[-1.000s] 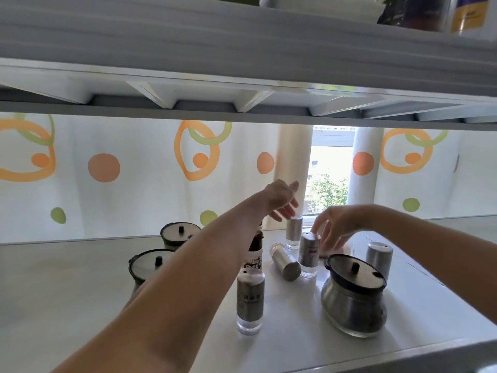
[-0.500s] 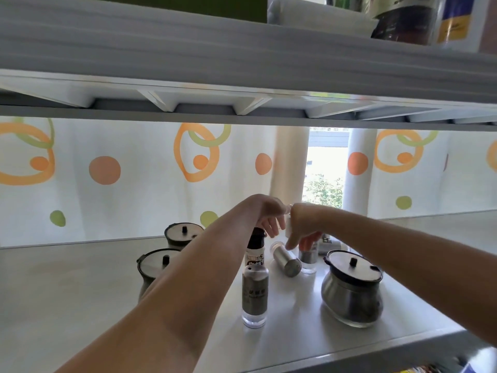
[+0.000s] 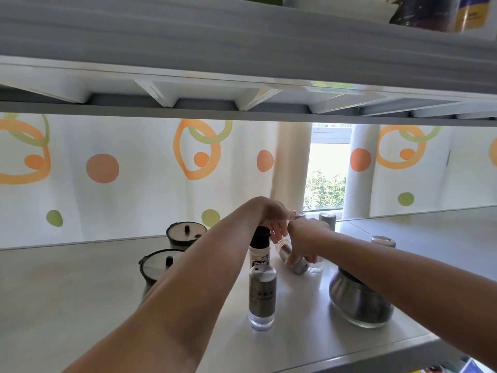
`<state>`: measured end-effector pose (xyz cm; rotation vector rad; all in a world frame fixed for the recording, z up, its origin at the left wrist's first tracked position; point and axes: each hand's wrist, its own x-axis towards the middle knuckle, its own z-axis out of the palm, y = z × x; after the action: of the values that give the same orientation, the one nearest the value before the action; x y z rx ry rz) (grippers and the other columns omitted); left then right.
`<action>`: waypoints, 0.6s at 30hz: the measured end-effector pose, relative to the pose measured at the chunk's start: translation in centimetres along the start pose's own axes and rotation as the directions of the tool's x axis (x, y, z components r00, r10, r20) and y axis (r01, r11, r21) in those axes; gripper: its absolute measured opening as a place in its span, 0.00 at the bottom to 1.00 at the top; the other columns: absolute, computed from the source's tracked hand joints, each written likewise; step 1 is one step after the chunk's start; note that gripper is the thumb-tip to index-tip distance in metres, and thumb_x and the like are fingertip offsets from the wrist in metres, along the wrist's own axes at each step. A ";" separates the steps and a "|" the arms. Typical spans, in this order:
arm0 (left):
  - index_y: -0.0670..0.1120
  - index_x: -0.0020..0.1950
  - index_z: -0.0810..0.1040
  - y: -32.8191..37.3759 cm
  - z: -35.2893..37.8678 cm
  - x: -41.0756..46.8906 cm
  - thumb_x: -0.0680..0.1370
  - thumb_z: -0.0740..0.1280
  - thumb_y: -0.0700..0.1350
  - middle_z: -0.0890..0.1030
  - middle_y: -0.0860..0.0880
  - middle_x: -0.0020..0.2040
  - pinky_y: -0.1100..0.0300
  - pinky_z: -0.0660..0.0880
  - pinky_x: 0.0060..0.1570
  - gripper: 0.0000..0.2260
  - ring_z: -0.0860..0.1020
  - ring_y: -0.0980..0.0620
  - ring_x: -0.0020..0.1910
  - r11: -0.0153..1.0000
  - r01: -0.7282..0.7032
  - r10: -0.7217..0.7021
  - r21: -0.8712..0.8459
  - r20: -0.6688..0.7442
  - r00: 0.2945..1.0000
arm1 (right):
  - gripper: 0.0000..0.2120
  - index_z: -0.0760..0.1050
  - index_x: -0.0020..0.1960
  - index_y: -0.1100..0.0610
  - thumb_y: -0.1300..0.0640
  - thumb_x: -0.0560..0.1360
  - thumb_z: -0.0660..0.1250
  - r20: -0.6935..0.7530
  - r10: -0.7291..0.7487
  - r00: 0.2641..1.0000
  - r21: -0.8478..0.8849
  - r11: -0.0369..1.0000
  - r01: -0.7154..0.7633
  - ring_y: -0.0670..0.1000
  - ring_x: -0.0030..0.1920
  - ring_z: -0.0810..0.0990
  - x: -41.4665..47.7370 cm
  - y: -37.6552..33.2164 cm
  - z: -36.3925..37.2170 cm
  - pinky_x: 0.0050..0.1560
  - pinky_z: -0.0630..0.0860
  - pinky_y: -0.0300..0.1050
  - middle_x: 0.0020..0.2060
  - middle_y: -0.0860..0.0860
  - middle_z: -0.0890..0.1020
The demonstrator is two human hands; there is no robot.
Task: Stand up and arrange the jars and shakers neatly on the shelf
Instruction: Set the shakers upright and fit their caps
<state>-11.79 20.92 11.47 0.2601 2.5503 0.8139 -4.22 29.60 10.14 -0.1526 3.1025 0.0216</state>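
Observation:
On the grey shelf [image 3: 80, 286], my right hand [image 3: 305, 239] is shut on a steel shaker [image 3: 298, 267] that lies tilted on its side. My left hand [image 3: 275, 219] hovers just behind it with fingers drooping, its thumb by the cap of another shaker [image 3: 299, 214]; my right hand hides whether it grips that one. A steel shaker with a clear base [image 3: 262, 294] stands upright in front. Behind it stands a black-capped bottle [image 3: 259, 250]. More shakers stand at the back [image 3: 327, 220] and right [image 3: 383, 241].
A round steel jar [image 3: 357, 302] stands at the front right under my right forearm. Two lidded jars [image 3: 185, 234] [image 3: 157, 267] stand on the left, partly behind my left arm. The upper shelf [image 3: 242, 49] hangs low overhead. A patterned curtain [image 3: 134, 170] backs the shelf.
My right hand moved left and down and closed on the lying shaker. My left hand dropped lower, close to the right one. The camera view shifted slightly.

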 end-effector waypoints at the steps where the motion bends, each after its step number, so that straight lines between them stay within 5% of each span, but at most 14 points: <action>1: 0.31 0.63 0.72 0.1 0.0 0.0 0.82 0.49 0.56 0.76 0.34 0.63 0.53 0.73 0.53 0.30 0.78 0.39 0.59 1.000 0.000 0.000 0.001 0.007 1.000 | 0.31 0.67 0.64 0.55 0.47 0.66 0.75 -0.003 -0.002 1.000 -0.006 1.000 0.002 0.51 0.45 0.83 0.0 0.0 0.1 0.31 0.70 0.39 0.49 0.50 0.81; 4: 0.30 0.64 0.71 0.2 0.1 -0.2 0.83 0.47 0.55 0.75 0.33 0.64 0.52 0.72 0.57 0.30 0.75 0.39 0.64 1.000 0.005 -0.006 0.005 0.017 1.000 | 0.30 0.71 0.63 0.59 0.45 0.68 0.74 -0.007 0.006 1.000 -0.049 0.999 -0.006 0.53 0.48 0.81 -0.3 0.0 0.6 0.33 0.68 0.39 0.54 0.53 0.81; 9: 0.30 0.66 0.70 0.2 0.1 -0.4 0.83 0.47 0.54 0.74 0.32 0.65 0.51 0.72 0.60 0.29 0.74 0.38 0.65 1.000 0.013 -0.013 -0.007 0.025 1.000 | 0.24 0.76 0.58 0.60 0.45 0.69 0.72 0.030 -0.008 1.000 -0.070 0.997 0.010 0.55 0.47 0.81 -0.5 0.1 2.0 0.31 0.65 0.36 0.40 0.53 0.76; 18: 0.30 0.66 0.70 0.6 0.7 -0.7 0.83 0.46 0.55 0.74 0.33 0.65 0.50 0.71 0.64 0.30 0.74 0.38 0.65 0.999 0.032 -0.033 0.020 0.049 0.998 | 0.27 0.74 0.60 0.57 0.40 0.69 0.70 0.003 -0.013 1.000 -0.039 0.999 0.013 0.56 0.53 0.82 -0.3 -0.3 2.7 0.32 0.70 0.39 0.50 0.53 0.80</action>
<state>-10.81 21.57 11.60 0.2416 2.5103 0.7625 -3.80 29.37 7.42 -0.1741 3.0994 0.0817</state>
